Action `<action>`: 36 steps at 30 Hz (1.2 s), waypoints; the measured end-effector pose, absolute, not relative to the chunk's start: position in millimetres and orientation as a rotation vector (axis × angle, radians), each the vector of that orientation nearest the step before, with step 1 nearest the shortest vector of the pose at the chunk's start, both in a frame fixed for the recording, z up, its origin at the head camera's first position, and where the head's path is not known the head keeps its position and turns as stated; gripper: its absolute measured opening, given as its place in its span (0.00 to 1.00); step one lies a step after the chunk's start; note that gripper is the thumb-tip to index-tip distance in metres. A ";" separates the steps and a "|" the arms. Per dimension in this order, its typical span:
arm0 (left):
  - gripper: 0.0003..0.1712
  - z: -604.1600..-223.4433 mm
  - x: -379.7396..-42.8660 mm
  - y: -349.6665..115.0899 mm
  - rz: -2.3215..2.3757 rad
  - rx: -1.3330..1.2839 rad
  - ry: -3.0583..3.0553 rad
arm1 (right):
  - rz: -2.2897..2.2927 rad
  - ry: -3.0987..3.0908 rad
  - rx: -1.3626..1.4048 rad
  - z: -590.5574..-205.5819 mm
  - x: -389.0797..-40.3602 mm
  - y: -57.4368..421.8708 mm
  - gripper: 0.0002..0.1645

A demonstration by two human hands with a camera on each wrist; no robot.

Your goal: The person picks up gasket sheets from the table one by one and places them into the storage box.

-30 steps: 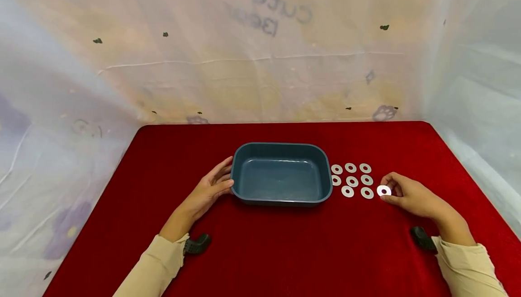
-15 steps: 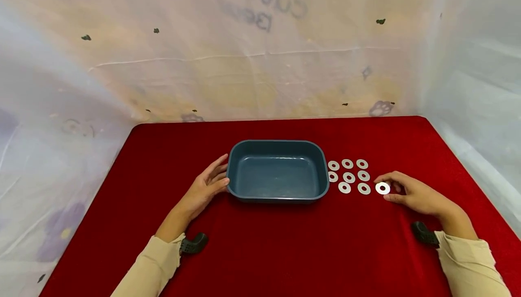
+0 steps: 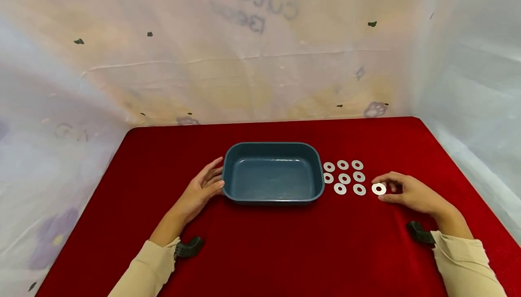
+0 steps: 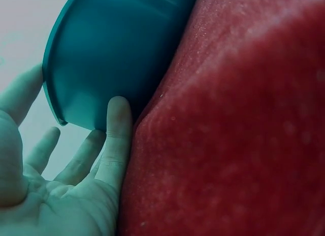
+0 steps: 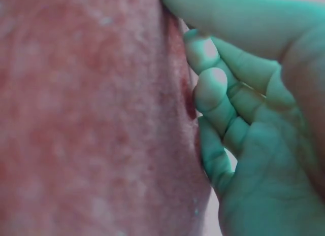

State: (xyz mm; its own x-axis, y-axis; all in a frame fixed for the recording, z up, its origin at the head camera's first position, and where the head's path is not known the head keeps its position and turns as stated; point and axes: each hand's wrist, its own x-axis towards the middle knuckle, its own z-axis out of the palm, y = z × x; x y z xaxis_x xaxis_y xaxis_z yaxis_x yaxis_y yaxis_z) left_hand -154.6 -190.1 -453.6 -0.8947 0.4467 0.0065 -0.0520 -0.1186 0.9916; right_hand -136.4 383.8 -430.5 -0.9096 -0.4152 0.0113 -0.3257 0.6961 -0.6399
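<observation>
A dark blue-green rectangular basin [image 3: 272, 198] stands on the red cloth. My left hand [image 3: 197, 195] is at its left end, fingers extended. In the left wrist view, fingertips [image 4: 120, 109] touch the basin's outer wall [image 4: 106, 58]. Right of the basin, several flat silver washers [image 3: 344, 179] lie in rough rows. My right hand [image 3: 411, 193] pinches a brighter washer [image 3: 379, 189] at its edges between thumb and index finger, low over the cloth, just right of the front row. In the right wrist view, the other fingers [image 5: 210, 89] curl against the cloth; the washer is hidden there.
The red cloth [image 3: 285, 252] covers the whole table. Pale printed sheets [image 3: 244, 75] hang behind it and along both sides. A black wrist mount shows at the left cuff [image 3: 189, 247] and another at the right cuff [image 3: 419, 233].
The right thumb and index finger have spread slightly, and the washer between them lies a little farther right of the rows. The left hand stays against the basin; the head view has shifted slightly.
</observation>
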 end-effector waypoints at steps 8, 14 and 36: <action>0.39 -456.4 -155.1 -192.3 2.060 0.413 1.836 | -1.104 2.773 -0.531 -438.0 -131.7 386.0 0.21; 0.36 -457.4 -153.9 -195.2 2.077 0.406 1.831 | -1.185 2.752 -0.455 -444.5 -131.5 385.8 0.21; 0.31 -455.0 -159.4 -187.9 2.145 0.300 1.781 | -1.629 2.568 -0.342 -394.0 -137.3 361.6 0.23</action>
State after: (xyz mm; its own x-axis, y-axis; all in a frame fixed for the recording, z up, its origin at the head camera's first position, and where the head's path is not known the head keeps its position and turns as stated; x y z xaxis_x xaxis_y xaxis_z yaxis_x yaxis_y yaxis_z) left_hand -159.4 -187.9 -455.0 -0.9215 0.3851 -0.0510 -0.1209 -0.1595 0.9798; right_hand -137.3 361.6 -394.0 -0.9718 -0.2303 0.0506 -0.1440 0.4097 -0.9008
